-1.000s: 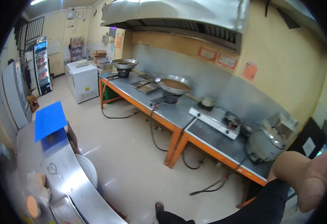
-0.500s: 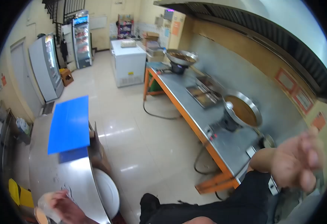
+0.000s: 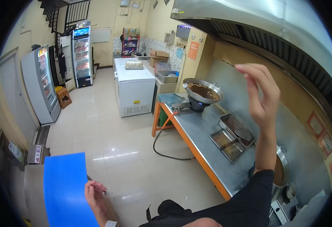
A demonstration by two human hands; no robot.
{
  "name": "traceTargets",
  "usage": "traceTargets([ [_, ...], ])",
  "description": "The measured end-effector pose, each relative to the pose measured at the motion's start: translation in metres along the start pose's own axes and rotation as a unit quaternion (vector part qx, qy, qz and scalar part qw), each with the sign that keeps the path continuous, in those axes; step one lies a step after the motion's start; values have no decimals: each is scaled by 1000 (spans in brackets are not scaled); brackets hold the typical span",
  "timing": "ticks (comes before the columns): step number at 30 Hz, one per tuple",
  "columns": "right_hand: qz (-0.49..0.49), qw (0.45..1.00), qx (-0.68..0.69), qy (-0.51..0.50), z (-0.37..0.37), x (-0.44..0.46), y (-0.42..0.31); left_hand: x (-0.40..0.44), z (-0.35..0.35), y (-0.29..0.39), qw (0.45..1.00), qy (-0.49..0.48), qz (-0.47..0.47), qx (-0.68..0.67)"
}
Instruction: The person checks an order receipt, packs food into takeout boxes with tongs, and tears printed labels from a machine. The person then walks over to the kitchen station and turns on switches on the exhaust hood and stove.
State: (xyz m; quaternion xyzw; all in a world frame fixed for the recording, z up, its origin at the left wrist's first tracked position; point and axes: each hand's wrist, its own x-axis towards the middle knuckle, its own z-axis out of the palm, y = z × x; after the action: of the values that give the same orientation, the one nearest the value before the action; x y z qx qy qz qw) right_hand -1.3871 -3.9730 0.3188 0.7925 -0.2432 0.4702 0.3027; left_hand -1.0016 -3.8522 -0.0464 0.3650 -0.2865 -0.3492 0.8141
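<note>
My right hand [image 3: 262, 92] is raised at the right, above the steel table [image 3: 196, 128]. Its fingers are bent but apart from the thumb, with nothing between them. My left hand [image 3: 95, 193] is low, beside the right edge of a blue board [image 3: 65, 189]. Its fingers are loosely curled, and nothing shows in them. Beyond the right hand, a wok [image 3: 203, 91] of dark liquid sits on a burner at the table's far end. Metal trays [image 3: 228, 144] lie nearer. Partly behind my right arm is a second wok [image 3: 281, 166].
A white chest freezer [image 3: 135, 85] stands ahead, with two display fridges [image 3: 82, 56] to the left. Overhead at the right hangs a steel hood [image 3: 249, 15]. A black hose [image 3: 166, 154] loops down beside the orange table frame [image 3: 202, 160]. Tiled floor runs between the tables.
The view has moved forward along the tables, bringing the freezer and far wok closer. My right hand has risen. My left hand came into view and is now beside the blue board.
</note>
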Motion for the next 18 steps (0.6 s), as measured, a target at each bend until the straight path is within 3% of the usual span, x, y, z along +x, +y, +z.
traceTargets([
  [2, 24, 998, -31, -41, 78, 14, 63, 67, 21, -38, 998, -58, -3, 10],
  [6, 3, 985, -144, -96, 246, 36, 211, 194, 30, -132, 998, -62, -17, -3],
  [10, -7, 970, -216, -115, 409, 75, 353, 322, 18, -246, 992, 73, -105, -7],
  [16, 137, 935, -303, -125, 605, 193, 505, 421, -144, -463, 923, 143, -322, 155],
  [18, 147, 930, -322, -97, 659, 223, 547, 448, -163, -490, 880, 158, -398, 205],
])
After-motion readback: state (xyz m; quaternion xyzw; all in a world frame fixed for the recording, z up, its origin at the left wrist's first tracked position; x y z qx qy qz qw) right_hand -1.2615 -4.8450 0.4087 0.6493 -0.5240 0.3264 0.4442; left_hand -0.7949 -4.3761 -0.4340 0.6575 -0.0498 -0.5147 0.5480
